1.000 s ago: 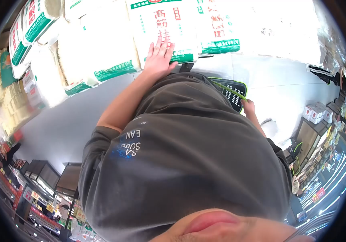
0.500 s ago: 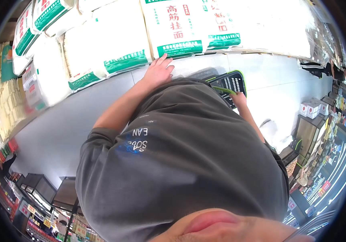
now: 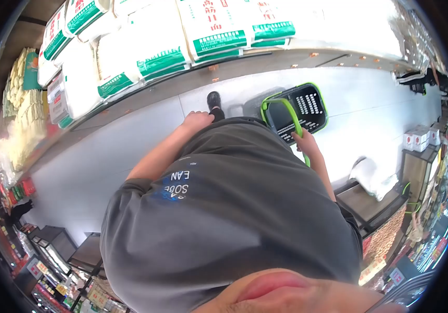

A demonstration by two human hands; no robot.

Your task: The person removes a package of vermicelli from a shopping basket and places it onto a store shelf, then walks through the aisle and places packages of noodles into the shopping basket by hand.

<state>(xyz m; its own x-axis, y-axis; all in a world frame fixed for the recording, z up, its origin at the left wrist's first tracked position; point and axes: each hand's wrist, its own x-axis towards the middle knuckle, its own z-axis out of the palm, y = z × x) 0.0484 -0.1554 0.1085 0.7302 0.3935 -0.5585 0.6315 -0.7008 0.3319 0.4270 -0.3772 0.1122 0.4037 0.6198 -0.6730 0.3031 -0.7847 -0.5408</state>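
My right hand (image 3: 304,142) is wrapped round the green handle of a black shopping basket (image 3: 320,127), which hangs beside my right leg. Slotted walls and part of the inside show; the handle crosses in front. My left hand (image 3: 198,120) is in front of my left side, its fingers curled in and nothing visible in them. One dark shoe (image 3: 213,99) shows just past this hand. Beyond it, white packs with green bands and red lettering (image 3: 219,44) lie in a row on a shelf, apart from both hands.
A long shelf edge (image 3: 265,58) runs across in front of me. Bundled pale yellow goods (image 3: 23,112) are piled at far left. On the right stand small white boxes (image 3: 417,138) on a dark stand, with a white bag (image 3: 372,180) lower down. Grey floor (image 3: 114,138) lies between.
My left hand has drawn back from the packs, and its fingers have gone from spread to curled. The basket now shows more fully, its handle raised. A shoe has come into view.
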